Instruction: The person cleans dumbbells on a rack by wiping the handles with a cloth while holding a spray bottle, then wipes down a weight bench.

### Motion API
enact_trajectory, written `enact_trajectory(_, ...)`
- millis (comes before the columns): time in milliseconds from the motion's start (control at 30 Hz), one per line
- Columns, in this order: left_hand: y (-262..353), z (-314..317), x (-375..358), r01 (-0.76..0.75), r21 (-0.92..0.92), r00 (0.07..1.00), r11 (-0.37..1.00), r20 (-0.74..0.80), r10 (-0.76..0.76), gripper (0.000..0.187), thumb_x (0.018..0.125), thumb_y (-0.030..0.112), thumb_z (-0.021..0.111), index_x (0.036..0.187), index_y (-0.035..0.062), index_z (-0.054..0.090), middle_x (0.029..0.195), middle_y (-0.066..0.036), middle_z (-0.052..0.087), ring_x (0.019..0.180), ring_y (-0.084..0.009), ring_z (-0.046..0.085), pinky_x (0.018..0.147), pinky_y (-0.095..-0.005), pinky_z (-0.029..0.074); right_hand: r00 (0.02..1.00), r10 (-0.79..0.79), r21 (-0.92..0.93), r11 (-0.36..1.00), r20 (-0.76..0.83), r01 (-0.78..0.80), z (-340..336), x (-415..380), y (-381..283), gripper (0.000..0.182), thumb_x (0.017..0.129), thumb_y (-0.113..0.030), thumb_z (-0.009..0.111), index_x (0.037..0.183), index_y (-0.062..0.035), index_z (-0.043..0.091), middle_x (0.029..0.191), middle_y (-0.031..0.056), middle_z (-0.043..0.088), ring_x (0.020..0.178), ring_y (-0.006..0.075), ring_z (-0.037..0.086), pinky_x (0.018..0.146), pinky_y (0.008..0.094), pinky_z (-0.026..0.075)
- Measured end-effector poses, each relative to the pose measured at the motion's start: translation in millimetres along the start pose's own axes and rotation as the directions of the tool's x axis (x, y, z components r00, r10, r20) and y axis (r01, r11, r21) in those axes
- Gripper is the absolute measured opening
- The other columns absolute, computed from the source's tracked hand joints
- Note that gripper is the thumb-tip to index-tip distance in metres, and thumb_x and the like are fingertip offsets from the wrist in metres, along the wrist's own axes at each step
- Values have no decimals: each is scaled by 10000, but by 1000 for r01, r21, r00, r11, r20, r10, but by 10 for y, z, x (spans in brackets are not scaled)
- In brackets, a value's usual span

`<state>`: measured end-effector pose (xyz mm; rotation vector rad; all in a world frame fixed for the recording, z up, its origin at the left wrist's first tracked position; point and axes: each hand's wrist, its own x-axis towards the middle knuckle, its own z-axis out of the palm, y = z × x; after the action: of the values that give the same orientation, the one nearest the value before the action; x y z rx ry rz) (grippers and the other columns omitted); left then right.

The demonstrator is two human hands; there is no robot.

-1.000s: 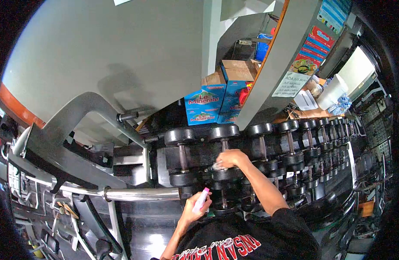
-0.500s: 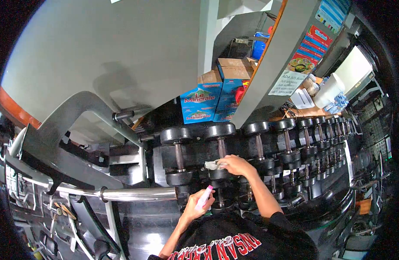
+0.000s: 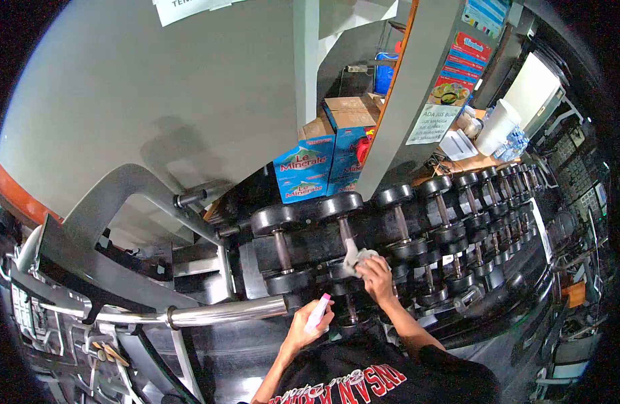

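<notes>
My left hand (image 3: 302,328) is closed around a slim, pale pink bottle (image 3: 317,314) with a brighter pink top, held tilted in front of my chest. A crumpled grey-white cloth (image 3: 354,258) is bunched in the fingers of my right hand (image 3: 376,279). It lies over the near end of a black dumbbell (image 3: 341,205), the second from the left in the upper row, with a loose end of the cloth reaching the handle. To its left rests another dumbbell (image 3: 274,217), and a further dumbbell (image 3: 395,194) sits to its right.
Several more dumbbells run off to the right on a two-tier rack. A chrome bar (image 3: 229,310) of a gym machine juts in from the left. Behind the rack stand blue water cartons (image 3: 302,159), a grey pillar (image 3: 399,101) and a counter with a white container (image 3: 498,126).
My right hand has shifted slightly right and turned more upright, and the cloth now hangs more loosely toward the handle. My left hand keeps the bottle in nearly the same place. The view has shifted.
</notes>
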<state>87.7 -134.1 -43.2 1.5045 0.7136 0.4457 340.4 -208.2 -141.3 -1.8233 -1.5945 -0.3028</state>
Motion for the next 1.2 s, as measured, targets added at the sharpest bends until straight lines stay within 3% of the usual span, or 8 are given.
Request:
enact_trajectory(267, -80, -35, -225, -43, 49, 999, 998, 22, 42, 103, 791, 38, 651, 876, 8, 601, 889, -110, 661, 736, -169, 633, 666, -291, 497, 528, -344, -157, 706, 777, 690, 630, 163, -630, 273, 802, -199, 518, 956, -66, 700, 1031, 101, 650, 1158, 271, 534, 1120, 575, 165)
enact_trajectory(333, -77, -49, -302, -85, 88, 996, 992, 17, 84, 106, 790, 36, 651, 879, 7, 602, 887, -113, 662, 730, -163, 630, 659, -289, 497, 529, -438, -368, 403, 727, 838, 926, -87, -553, 264, 760, -187, 510, 721, -58, 737, 766, 101, 687, 1018, 275, 610, 1133, 549, 180)
enact_trajectory(467, -50, -121, -413, -159, 38, 986, 987, -41, 160, 117, 789, 36, 653, 889, 4, 602, 858, -117, 656, 712, -172, 628, 654, -293, 497, 667, -656, -404, 536, 354, 742, 1863, -573, -83, 299, 777, -187, 503, 896, -26, 725, 920, 116, 683, 996, 299, 598, 1135, 536, 200)
enact_trajectory(567, -99, -154, -460, -72, 12, 997, 997, -30, 73, 126, 791, 40, 655, 902, 4, 606, 832, -109, 647, 690, -171, 622, 650, -291, 495, 528, -143, -435, 411, 837, 801, 1180, -120, -620, 303, 815, -186, 495, 967, -36, 710, 1081, 112, 645, 1148, 269, 521, 1113, 534, 231)
enact_trajectory(767, -112, -150, -374, -149, 74, 985, 986, 104, 141, 168, 792, 43, 655, 952, 4, 622, 801, -83, 631, 681, -150, 606, 644, -283, 492, 703, -263, -234, 818, 661, 525, 297, 168, -559, 324, 840, -210, 505, 1132, -168, 641, 1271, 46, 553, 1321, 231, 373, 1100, 561, 196)
enact_trajectory(1033, -208, -22, -148, -268, -16, 932, 963, 250, 263, 185, 787, 38, 660, 967, 8, 626, 805, -65, 618, 678, -136, 589, 642, -274, 485, 975, 207, -248, 952, 83, -181, -192, -197, 203, 278, 842, -71, 558, 1089, -157, 652, 1123, 30, 612, 1098, 213, 539, 914, 398, 431)
enact_trajectory(1100, -192, -12, -141, -208, -9, 944, 978, 258, 203, 185, 785, 37, 662, 964, 9, 625, 824, -67, 628, 681, -137, 592, 643, -275, 485, 607, 788, 357, 540, 104, -762, 404, -779, 776, 312, 913, -79, 512, 1213, -125, 582, 1149, 77, 603, 1078, 222, 547, 870, 383, 452)
enact_trajectory(1200, -207, -10, -91, -221, 25, 947, 975, 246, 208, 180, 780, 35, 666, 952, 9, 622, 871, -75, 647, 687, -140, 598, 641, -277, 486, 461, 709, 760, -162, 533, -630, 567, -950, 663, 363, 971, -113, 415, 1332, -85, 439, 1241, 72, 560, 1114, 236, 544, 922, 403, 451)
